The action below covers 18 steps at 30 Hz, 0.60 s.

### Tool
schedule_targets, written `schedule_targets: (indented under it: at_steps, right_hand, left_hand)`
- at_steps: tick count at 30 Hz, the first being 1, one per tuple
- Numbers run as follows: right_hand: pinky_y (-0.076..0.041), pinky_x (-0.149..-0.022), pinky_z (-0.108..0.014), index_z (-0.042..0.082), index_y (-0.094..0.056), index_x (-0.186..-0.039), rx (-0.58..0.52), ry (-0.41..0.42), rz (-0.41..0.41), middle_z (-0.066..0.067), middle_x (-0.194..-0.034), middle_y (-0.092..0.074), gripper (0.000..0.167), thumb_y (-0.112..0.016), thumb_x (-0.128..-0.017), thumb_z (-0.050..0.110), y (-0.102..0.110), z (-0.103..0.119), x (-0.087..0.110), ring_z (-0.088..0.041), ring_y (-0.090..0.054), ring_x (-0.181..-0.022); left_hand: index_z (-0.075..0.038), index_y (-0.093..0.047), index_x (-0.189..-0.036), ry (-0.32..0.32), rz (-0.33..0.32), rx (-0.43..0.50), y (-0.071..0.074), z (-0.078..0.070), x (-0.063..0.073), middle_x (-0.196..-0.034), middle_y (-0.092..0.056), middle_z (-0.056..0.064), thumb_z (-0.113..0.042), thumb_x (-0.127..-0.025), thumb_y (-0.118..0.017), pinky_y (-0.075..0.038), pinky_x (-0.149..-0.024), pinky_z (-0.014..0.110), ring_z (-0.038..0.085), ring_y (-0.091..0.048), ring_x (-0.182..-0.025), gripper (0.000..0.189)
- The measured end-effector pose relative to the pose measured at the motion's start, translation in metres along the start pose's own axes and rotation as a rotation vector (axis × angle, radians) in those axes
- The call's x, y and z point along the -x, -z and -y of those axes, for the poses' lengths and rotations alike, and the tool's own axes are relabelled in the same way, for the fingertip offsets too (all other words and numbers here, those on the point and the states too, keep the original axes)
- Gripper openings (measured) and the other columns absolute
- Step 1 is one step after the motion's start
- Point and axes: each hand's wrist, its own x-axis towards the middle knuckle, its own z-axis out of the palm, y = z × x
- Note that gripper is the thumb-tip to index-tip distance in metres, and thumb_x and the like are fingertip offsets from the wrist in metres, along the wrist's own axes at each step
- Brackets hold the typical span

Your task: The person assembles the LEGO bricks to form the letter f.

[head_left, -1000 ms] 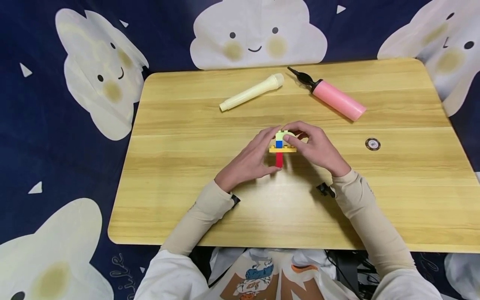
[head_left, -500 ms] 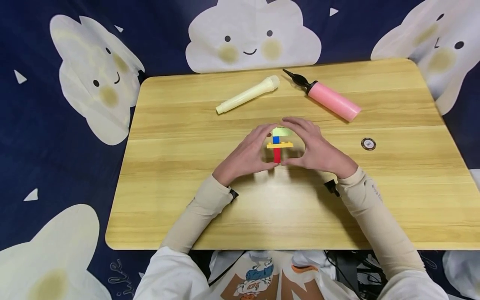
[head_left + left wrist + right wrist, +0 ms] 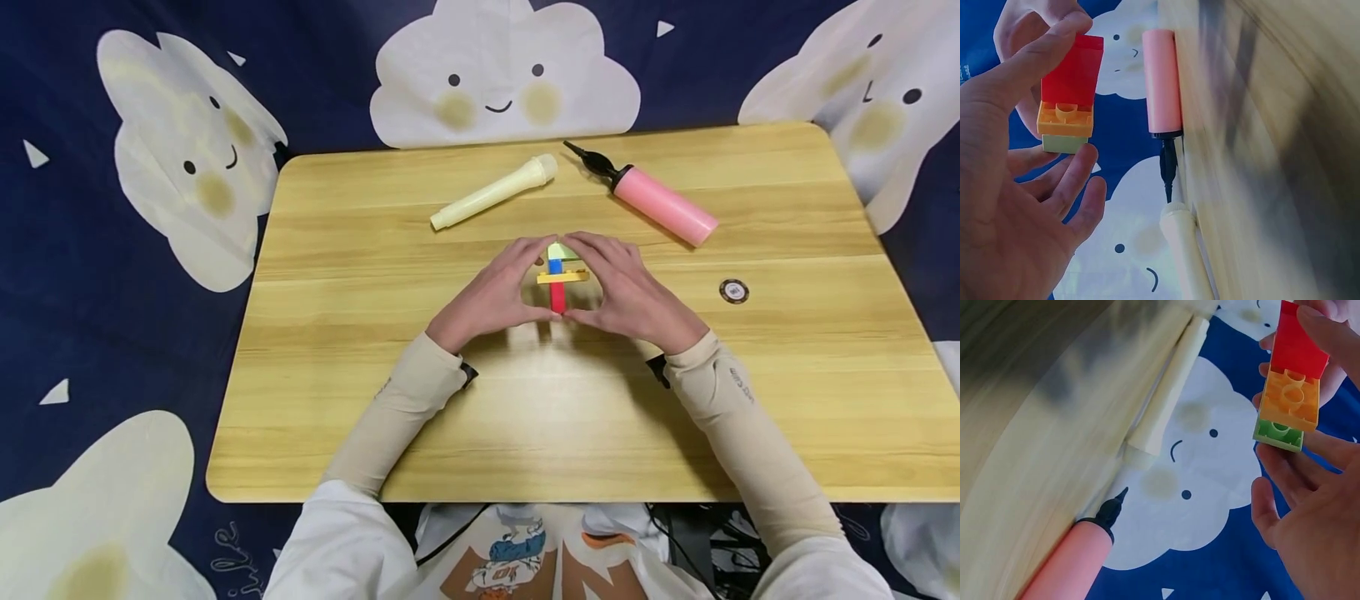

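A small stack of toy building bricks is held above the table between both hands. It has a red brick [image 3: 557, 297] at the near end, then a yellow plate [image 3: 573, 276], a blue brick [image 3: 555, 266] and a light green brick [image 3: 564, 251]. My left hand [image 3: 491, 292] pinches it from the left, thumb at the end of the red brick and fingertips by the green one. From the right, my right hand [image 3: 633, 292] grips in the same way. Both wrist views show the hollow underside of the yellow plate [image 3: 1065, 119].
On the wooden table [image 3: 337, 400], a cream microphone-shaped tube [image 3: 495, 193] lies at the back. Beside it is a pink hand pump [image 3: 663, 204] with a black nozzle. A round black-and-white chip [image 3: 734, 291] lies to the right. Dark blue cloud-print fabric [image 3: 330, 75] surrounds the table.
My right hand's thumb has gone from the green brick down to the red brick's end, mirroring the left hand. The stack has moved slightly away from the body.
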Motion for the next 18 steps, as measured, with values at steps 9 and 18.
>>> schedule_targets:
  at_steps: [9,18]
  right_hand:
    - [-0.032,-0.096,-0.053,0.000,-0.039,-0.150,0.023,-0.008,0.006,-0.023,-0.147,-0.043,0.101,-0.093,-0.069,0.026,0.000,-0.007,-0.004,-0.039,-0.040,-0.133]
    - [-0.032,-0.099,-0.054,0.000,-0.038,-0.151,0.004,-0.055,0.036,-0.023,-0.149,-0.041,0.100,-0.092,-0.070,0.025,0.001,-0.018,-0.013,-0.039,-0.038,-0.136]
  left_hand:
    - [-0.006,-0.025,-0.158,-0.024,0.024,-0.067,0.004,0.003,-0.011,-0.136,-0.051,0.010,-0.039,-0.080,-0.085,-0.043,-0.102,0.037,0.026,-0.052,-0.120,0.104]
    - [-0.004,-0.022,-0.158,-0.015,0.053,-0.101,0.006,0.008,-0.024,-0.135,-0.054,0.011,-0.040,-0.082,-0.083,-0.042,-0.104,0.037,0.025,-0.054,-0.121,0.104]
